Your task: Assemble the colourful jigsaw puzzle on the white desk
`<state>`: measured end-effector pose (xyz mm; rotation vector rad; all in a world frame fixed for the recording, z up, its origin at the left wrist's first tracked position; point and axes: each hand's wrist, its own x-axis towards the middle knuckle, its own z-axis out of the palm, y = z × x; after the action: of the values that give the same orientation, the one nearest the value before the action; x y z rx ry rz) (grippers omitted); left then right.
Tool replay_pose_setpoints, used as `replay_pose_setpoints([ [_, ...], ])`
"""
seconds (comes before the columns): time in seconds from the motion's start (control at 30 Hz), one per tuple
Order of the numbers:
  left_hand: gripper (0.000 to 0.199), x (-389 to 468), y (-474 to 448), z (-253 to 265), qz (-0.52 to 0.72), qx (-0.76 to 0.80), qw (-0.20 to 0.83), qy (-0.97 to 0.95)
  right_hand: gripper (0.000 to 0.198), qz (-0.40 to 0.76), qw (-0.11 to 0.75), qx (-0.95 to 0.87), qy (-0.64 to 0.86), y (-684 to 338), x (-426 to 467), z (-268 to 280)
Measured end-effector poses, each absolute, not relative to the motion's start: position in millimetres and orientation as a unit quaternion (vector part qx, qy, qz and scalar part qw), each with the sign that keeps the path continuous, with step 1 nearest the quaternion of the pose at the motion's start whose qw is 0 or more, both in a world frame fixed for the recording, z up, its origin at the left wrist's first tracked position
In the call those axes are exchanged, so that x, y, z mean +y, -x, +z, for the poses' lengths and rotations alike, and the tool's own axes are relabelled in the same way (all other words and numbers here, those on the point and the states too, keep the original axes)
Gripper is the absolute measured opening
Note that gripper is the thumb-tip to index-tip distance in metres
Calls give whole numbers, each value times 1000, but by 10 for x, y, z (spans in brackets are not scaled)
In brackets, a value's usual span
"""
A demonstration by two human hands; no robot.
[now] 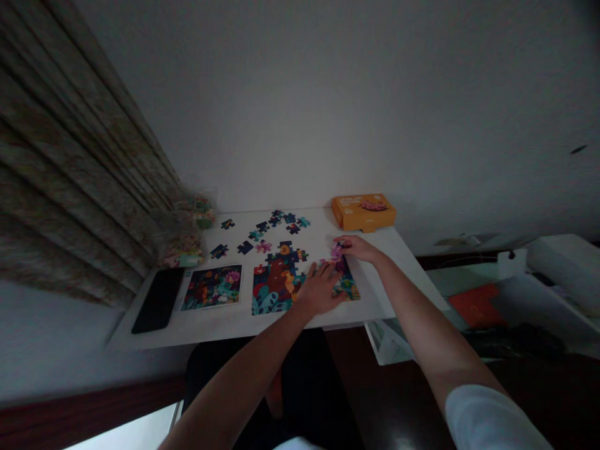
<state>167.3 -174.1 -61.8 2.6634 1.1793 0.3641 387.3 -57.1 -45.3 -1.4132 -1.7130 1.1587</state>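
A partly joined jigsaw puzzle in dark blue, red and teal lies near the front edge of the white table. My left hand rests on its right part, fingers spread flat and covering some of the picture. At the puzzle's upper right edge, my right hand pinches a pink-purple puzzle piece. Whether that piece is seated in its neighbours I cannot tell. Loose puzzle pieces are scattered behind the joined part. Left of the puzzle lies a printed reference picture with a similar scene.
An orange puzzle box stands at the back right of the table. A black phone or tablet lies at the left edge, with clear bags behind it. Curtains hang at left; an open drawer is below right.
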Motion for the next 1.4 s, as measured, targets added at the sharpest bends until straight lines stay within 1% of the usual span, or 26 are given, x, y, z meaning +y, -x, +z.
replay_pose_setpoints([
  [0.13, 60, -1749, -1671, -614, 120, 402, 101, -902, 30, 446, 279, -673, 520, -3885, -474, -418],
  [0.27, 59, -1755, -1673, -602, 122, 403, 101, -901, 26, 392, 233, -728, 512, -3896, -446, -411],
  [0.37, 59, -1753, -1676, -584, 120, 403, 106, -901, 28, 356, 215, -752, 512, -3893, -448, -436],
  [0.47, 58, -1749, -1680, -567, 114, 406, 112, -900, 29, 352, 223, -749, 515, -3885, -452, -484],
  [0.63, 59, -1744, -1682, -575, 112, 404, 113, -901, 29, 399, 247, -729, 499, -3892, -447, -583],
  [0.73, 61, -1738, -1678, -591, 109, 402, 113, -902, 29, 396, 255, -730, 495, -3918, -437, -648],
  [0.93, 63, -1734, -1670, -596, 102, 403, 113, -903, 26, 319, 276, -750, 509, -3967, -489, -754],
  [1.1, 60, -1742, -1670, -592, 112, 406, 108, -901, 23, 229, 331, -738, 542, -3875, -804, -866],
  [1.23, 60, -1744, -1678, -572, 108, 405, 110, -901, 31, 150, 360, -714, 582, -3717, -1161, -964],
  [1.4, 58, -1749, -1688, -551, 111, 403, 110, -902, 46, 92, 315, -738, 590, -3513, -1501, -956],
])
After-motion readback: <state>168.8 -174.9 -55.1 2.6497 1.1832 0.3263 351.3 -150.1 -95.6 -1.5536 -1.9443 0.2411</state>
